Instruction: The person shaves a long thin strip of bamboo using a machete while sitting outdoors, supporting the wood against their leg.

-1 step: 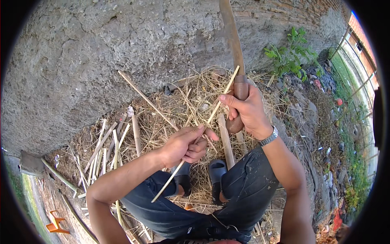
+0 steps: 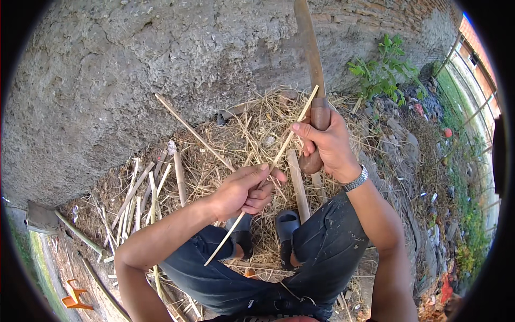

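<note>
A thin pale strip of split bamboo (image 2: pixel 229 234) runs slantwise between my hands. My left hand (image 2: pixel 248 189) pinches its middle between thumb and fingers. My right hand (image 2: pixel 331 146), with a metal watch band at the wrist, wraps the brown wooden handle of a machete (image 2: pixel 312 51), its long blade pointing away from me. The right thumb and index finger also meet the strip near its upper end. Another thin stick (image 2: pixel 189 127) reaches from the far left to behind my left fingers; whether they hold it I cannot tell.
A rough grey wall (image 2: pixel 134 80) rises ahead. Straw (image 2: pixel 257 129) and several bamboo pieces (image 2: pixel 131 206) litter the ground. A thicker bamboo length (image 2: pixel 298 185) lies by my right sandal (image 2: pixel 287 225). A leafy plant (image 2: pixel 386 70) grows at right, and an orange stool (image 2: pixel 75 295) is far left.
The bamboo strip, the machete and my right hand have shifted very slightly to the right. Both grips look the same.
</note>
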`<state>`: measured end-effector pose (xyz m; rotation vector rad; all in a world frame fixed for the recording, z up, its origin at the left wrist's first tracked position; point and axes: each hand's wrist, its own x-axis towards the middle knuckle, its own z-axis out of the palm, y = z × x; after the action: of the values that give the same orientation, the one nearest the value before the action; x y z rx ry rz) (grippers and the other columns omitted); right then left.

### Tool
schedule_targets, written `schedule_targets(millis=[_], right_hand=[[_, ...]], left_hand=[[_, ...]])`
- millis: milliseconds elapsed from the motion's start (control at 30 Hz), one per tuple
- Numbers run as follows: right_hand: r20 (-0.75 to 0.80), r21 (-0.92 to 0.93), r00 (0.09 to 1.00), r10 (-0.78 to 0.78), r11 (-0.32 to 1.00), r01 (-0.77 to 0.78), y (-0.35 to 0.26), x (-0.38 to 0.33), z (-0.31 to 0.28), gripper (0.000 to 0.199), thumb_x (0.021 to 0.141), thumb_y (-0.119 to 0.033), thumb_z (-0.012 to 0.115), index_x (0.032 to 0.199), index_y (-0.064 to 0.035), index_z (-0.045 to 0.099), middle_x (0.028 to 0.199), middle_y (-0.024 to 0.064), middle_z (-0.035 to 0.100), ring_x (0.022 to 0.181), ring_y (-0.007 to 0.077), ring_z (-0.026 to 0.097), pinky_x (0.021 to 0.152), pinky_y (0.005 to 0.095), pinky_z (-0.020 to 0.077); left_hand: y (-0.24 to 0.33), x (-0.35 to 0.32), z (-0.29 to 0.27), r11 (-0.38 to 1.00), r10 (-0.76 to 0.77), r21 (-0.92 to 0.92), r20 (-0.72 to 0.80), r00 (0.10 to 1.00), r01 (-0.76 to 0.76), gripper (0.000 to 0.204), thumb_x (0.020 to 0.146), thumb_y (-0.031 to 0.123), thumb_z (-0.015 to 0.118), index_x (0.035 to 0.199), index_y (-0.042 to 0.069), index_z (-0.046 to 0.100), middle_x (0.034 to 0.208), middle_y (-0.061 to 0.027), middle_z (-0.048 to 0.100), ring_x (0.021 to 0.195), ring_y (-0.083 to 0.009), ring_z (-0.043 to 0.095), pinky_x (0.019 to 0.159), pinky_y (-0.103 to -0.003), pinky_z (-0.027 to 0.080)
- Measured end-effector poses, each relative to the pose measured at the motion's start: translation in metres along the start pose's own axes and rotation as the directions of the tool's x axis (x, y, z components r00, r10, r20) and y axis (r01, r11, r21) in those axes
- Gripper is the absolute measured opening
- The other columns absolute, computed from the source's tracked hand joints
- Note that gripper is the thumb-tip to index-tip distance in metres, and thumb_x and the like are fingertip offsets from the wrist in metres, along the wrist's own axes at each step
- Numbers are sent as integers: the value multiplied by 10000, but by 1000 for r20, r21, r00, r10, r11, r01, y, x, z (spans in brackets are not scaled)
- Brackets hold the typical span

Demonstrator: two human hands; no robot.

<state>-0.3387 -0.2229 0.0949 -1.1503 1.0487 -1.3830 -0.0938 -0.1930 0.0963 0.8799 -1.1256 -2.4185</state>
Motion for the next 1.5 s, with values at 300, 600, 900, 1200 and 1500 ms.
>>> schedule_targets(millis=[300,600,900,1200,1500], right_hand=[[-326,-73,931,-164,986,148,3,24,-43,327,944,-160,823,983,-34,524,781,80,678,487,108,576,449,284,490],[-76,-292,972,-223,937,192,-2,-5,-24,422,1095,-431,602,1004,-19,594,749,57,661,454,99,554,433,279,449],[425,-789,838,-343,313,529,13,-26,-2,483,925,-570,768,1114,-125,767,758,80,704,598,298,703,521,410,552],[321,-722,918,-232,567,396,1,-18,-22,312,939,-337,836,1020,-46,759,640,52,610,505,142,509,499,342,411],[433,-768,830,-351,339,543,20,-6,-28,517,864,-593,820,1095,-132,790,758,64,702,647,276,708,543,406,553]], left_hand=[[-3,11,-38,901,151,428,-139,979,-78,369,1163,369,489,1076,36,621,684,48,438,561,-55,348,505,-235,281],[12,11,-28,970,227,152,-286,931,-190,337,1160,343,496,1029,43,579,649,78,304,514,-49,261,447,-255,189],[24,-15,-18,995,87,-4,-373,924,-96,289,1145,314,531,1000,67,566,663,84,319,502,-38,254,431,-253,169],[17,-31,-23,999,30,-10,-311,950,-35,288,1150,320,521,994,82,565,640,91,301,480,-27,236,410,-241,147],[23,-29,-30,992,111,-21,-337,935,-125,274,1144,332,532,981,112,529,660,92,298,488,-24,235,414,-243,145]])
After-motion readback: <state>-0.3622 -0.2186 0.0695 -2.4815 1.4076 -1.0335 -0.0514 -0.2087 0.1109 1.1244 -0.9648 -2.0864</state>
